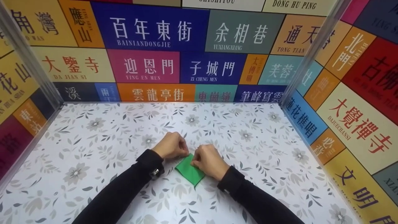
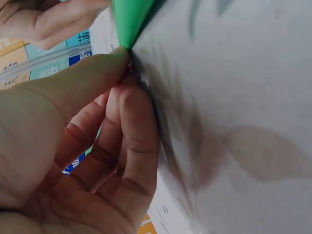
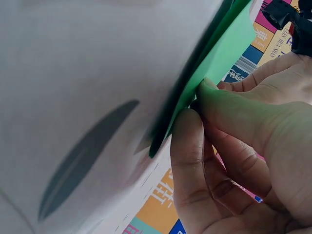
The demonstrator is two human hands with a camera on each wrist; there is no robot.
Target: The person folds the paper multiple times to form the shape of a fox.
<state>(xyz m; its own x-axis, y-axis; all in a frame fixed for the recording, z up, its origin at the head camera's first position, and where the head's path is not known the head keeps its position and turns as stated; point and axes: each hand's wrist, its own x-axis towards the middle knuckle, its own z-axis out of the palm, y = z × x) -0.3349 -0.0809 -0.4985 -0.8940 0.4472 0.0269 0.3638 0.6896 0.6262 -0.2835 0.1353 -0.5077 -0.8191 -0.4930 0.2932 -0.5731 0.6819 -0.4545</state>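
A small folded sheet of green paper [image 1: 190, 173] lies on the flower-patterned tabletop, turned so one corner points toward me. At its far corner my left hand [image 1: 173, 145] pinches the tip; the left wrist view shows thumb and forefinger meeting on the paper's point [image 2: 127, 24]. My right hand [image 1: 211, 160] grips the upper right edge of the paper between thumb and forefinger. From the right wrist view, the paper [image 3: 222, 53] shows more than one layer, its edge lifted slightly off the surface. The two hands are close together, fingertips hiding the far part of the paper.
White tabletop [image 1: 102, 149] with grey leaves and flowers spreads around the hands. Colourful panels with Chinese lettering form a back wall [image 1: 149, 28], a left wall [image 1: 15, 90] and a right wall [image 1: 357, 118]. Clear corner strips [image 1: 307, 53] join them.
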